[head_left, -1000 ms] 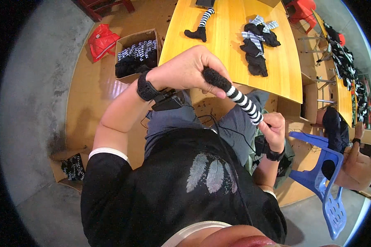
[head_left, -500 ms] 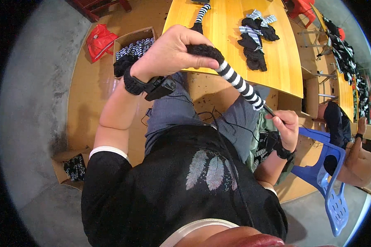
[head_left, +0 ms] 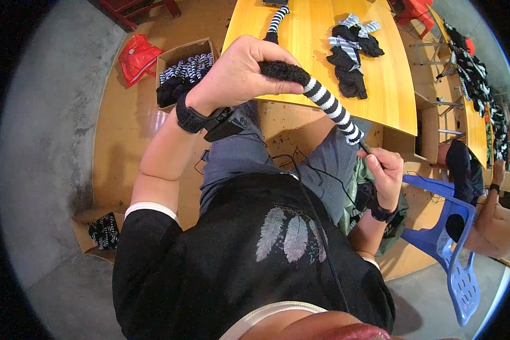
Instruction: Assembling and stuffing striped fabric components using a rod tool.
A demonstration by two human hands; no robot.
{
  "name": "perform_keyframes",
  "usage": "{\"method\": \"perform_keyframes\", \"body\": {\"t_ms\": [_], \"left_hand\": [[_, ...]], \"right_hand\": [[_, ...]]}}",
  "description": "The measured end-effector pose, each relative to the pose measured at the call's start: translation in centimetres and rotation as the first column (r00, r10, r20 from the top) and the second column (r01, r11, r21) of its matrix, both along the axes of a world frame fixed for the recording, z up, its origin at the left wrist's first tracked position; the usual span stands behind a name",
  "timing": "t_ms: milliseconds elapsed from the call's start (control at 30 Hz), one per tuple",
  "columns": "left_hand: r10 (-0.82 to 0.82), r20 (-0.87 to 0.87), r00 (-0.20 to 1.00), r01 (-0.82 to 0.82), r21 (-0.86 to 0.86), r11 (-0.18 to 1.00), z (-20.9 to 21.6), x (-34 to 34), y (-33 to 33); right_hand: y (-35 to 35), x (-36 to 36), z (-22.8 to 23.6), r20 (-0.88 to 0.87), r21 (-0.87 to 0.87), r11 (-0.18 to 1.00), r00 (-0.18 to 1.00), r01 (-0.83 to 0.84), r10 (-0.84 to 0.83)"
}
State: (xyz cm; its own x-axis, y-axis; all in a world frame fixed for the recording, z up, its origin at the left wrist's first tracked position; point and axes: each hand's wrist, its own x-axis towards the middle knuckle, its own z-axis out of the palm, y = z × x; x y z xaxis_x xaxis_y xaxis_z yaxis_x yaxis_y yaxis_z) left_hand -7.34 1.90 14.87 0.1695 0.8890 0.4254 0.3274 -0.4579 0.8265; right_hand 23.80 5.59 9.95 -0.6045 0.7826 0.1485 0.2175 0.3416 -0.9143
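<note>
A black-and-white striped knitted tube [head_left: 330, 106] stretches between my two hands over my lap. My left hand [head_left: 243, 73] pinches its fuzzy black end between thumb and fingers. At the striped lower end, a thin dark rod [head_left: 365, 148] goes into the tube's opening. My right hand [head_left: 386, 170] is closed around the outer part of that rod, just short of the fabric. How far the rod reaches inside the tube is hidden.
The yellow table [head_left: 311, 34] ahead bears a black-and-grey striped fabric heap [head_left: 351, 54] and another striped tube [head_left: 277, 20]. A cardboard box [head_left: 185, 51] of striped tubes stands at left, near a red bag [head_left: 137, 58]. At right are a blue chair [head_left: 450, 226] and another person [head_left: 493, 221].
My right hand has shifted left and slightly up, closer to the tube, and less of the rod shows. The left hand moved slightly right, still pinching the fuzzy end.
</note>
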Motion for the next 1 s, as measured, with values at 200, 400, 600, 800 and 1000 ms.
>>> {"method": "perform_keyframes", "body": {"t_ms": [200, 400, 600, 800, 1000], "left_hand": [[-0.078, -0.032, 0.996, 0.075, -0.071, 0.995, -0.3, 0.6, 0.3], [-0.106, 0.240, 0.965, 0.186, -0.338, 0.923, -0.5, 1.4, -0.1], [-0.132, 0.245, 0.961, 0.217, -0.362, 0.907, -1.6, 2.2, -0.2], [0.000, 0.265, 0.964, 0.117, -0.426, 0.897, -2.1, 2.4, 0.2], [0.126, 0.407, 0.905, 0.042, -0.380, 0.924, -2.2, 1.1, -0.8]], "right_hand": [[-0.3, -0.9, 0.0, -0.029, 0.000, 1.000, 0.999, -0.025, 0.025], [-0.6, -1.6, -1.1, -0.070, -0.028, 0.999, 0.997, -0.031, 0.029], [-1.4, -3.1, -2.9, -0.225, -0.183, 0.983, 0.974, -0.005, -0.037], [-2.1, -5.3, -4.2, -0.241, -0.083, 0.991, 0.963, 0.101, -0.119], [-0.7, -3.0, -2.3, -0.082, 0.080, 0.996, 0.996, 0.038, -0.031]]}}
